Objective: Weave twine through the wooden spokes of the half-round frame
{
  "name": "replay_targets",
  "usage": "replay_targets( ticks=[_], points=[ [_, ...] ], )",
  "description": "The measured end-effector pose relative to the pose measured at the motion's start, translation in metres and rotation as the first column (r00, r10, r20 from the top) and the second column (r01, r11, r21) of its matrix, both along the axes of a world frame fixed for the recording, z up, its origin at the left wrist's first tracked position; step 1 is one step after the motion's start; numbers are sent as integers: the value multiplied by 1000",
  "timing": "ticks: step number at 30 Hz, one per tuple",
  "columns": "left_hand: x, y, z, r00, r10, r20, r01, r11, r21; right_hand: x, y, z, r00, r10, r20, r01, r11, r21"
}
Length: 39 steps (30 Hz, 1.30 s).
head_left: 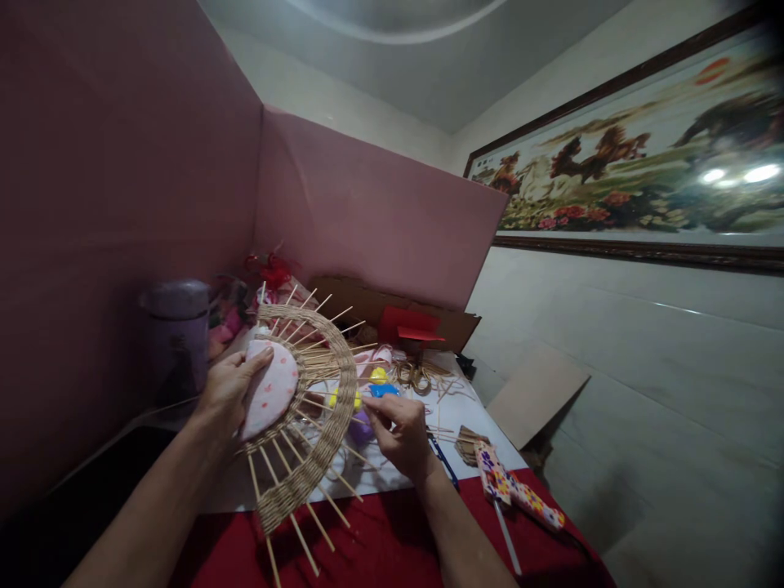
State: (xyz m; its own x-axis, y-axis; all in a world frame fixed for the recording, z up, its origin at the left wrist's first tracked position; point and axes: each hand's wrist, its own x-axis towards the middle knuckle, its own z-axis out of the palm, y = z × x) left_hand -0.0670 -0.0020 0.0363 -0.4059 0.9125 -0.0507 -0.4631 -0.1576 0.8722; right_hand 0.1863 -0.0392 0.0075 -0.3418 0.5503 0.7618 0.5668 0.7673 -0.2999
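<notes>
A half-round woven piece [348, 384] stands tilted in front of me, its thin wooden sticks fanning outward through a wide twisted-cord band. At its centre is a half disc [273, 388] covered in white cloth with pink spots. My left hand [226, 388] grips this half disc, thumb on the front and the other fingers hidden behind. At the right rim, my right hand [401, 429] is closed in a pinch at the outer end of one stick. Behind the band lie yellow, blue [385, 391] and purple items, partly covered.
A flower-patterned glue gun [532, 502] with a clear stick lies on the red cloth [380, 539] at right. Beside my right wrist is a dark blue tool [446, 464]. Brown cord rings [421, 380] sit farther back. A lidded container [177, 339] stands left, near pink panels [380, 220].
</notes>
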Motion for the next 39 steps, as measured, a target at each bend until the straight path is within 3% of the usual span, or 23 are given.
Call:
replay_targets(
  ticks=[4,10,18,22,28,35,39],
  points=[
    [-5,3,-3,1000,1,16,-2,1000,24,0,0,0,991,37,-126,-41,999,-26],
    [-8,1,0,998,-6,66,7,1000,-4,3,-2,7,951,89,-297,-145,974,-172],
    [-8,0,3,959,-95,267,129,985,-112,5,7,3,820,52,-570,-267,916,-300],
    [-4,-3,4,949,-131,288,182,971,-157,-1,10,-1,806,66,-588,-333,872,-359],
    [3,-5,6,956,-85,281,139,974,-178,-9,7,-3,810,82,-580,-367,843,-393],
    [7,-3,-1,957,-84,277,130,980,-152,-12,4,0,846,151,-511,-370,856,-361],
    [6,0,-3,976,-3,220,26,994,-104,-9,4,-1,856,140,-498,-344,873,-346]
  ],
)
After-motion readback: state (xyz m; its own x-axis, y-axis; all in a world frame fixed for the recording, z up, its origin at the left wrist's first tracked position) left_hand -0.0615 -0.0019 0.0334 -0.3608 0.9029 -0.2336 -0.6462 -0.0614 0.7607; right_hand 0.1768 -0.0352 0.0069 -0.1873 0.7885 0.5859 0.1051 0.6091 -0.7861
